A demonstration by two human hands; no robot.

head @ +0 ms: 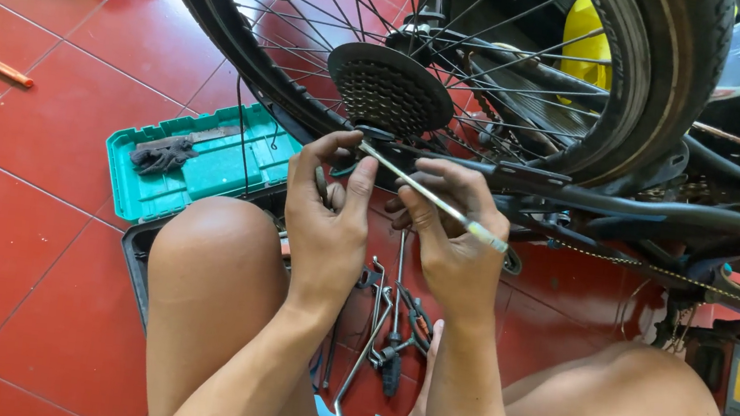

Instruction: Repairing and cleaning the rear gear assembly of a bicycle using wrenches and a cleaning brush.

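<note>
The bicycle wheel (465, 50) fills the top of my view, lying over the red tiled floor (24, 194), its black tire arching round the spokes and the dark stack of gears (390, 88) at the hub. My bare knees frame the scene. Left of them the green tool case (205, 169) lies open with a grey rag (162, 154) in it. Between my legs a heap of wrenches (389, 323) rests on the floor. My left hand (326, 221) is curled shut around a small dark part just below the gears, thumb and forefinger pinching near the axle. My right hand (456, 237) grips a thin screwdriver (432, 199), its tip meeting my left fingertips. A small orange lighter (10, 74) lies far off left.
</note>
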